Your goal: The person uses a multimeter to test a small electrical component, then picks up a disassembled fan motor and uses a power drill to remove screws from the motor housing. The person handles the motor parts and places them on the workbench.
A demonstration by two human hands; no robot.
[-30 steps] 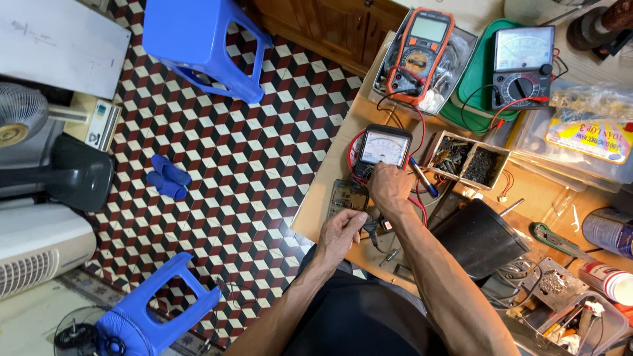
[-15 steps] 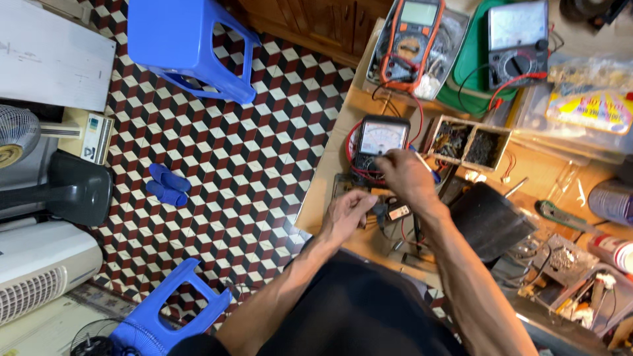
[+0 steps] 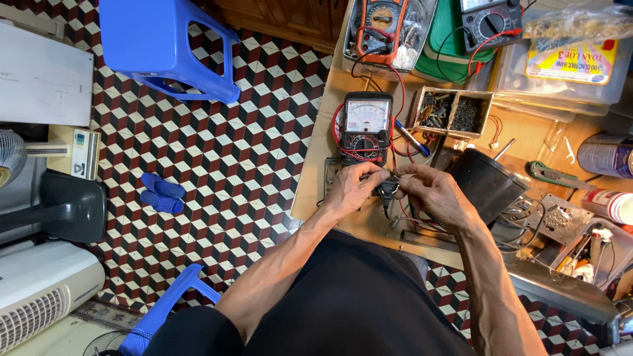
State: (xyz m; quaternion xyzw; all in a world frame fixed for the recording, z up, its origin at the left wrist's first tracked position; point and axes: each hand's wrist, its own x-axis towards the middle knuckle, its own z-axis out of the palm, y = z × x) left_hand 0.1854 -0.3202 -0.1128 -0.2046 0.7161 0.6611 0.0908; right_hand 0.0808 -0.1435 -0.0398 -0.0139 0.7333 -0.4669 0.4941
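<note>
Two blue plastic stools (image 3: pixel 168 49) stand on the checkered floor (image 3: pixel 217 171), one at the top and one at the lower left, with a pair of blue slippers (image 3: pixel 161 192) lying between them. To the right runs the wooden counter (image 3: pixel 316 151), crowded with gear: a black motor (image 3: pixel 486 184), a clear box with a green lid (image 3: pixel 455 53), an orange digital multimeter (image 3: pixel 377 29) and a small divided tray of screws and parts (image 3: pixel 452 112).

Nearest the person sits an analog multimeter (image 3: pixel 366 128) with a white dial face, its red and black leads looping round it. Just below it both hands meet. The left hand (image 3: pixel 349 188) and the right hand (image 3: pixel 432 194) have their fingers pinched together on a small black plug (image 3: pixel 388 190), which is held just above the counter edge with thin wires hanging from it. Whether a probe tip is also gripped there is too small to tell.

As a judgement, the risks lie in the tangle: a lead snagged on a wrist could drag the analog multimeter off the counter, and a slipping fingertip could bridge the plug's contacts and spoil a reading. The blue pen (image 3: pixel 412 140) beside the meter could also roll away.
</note>
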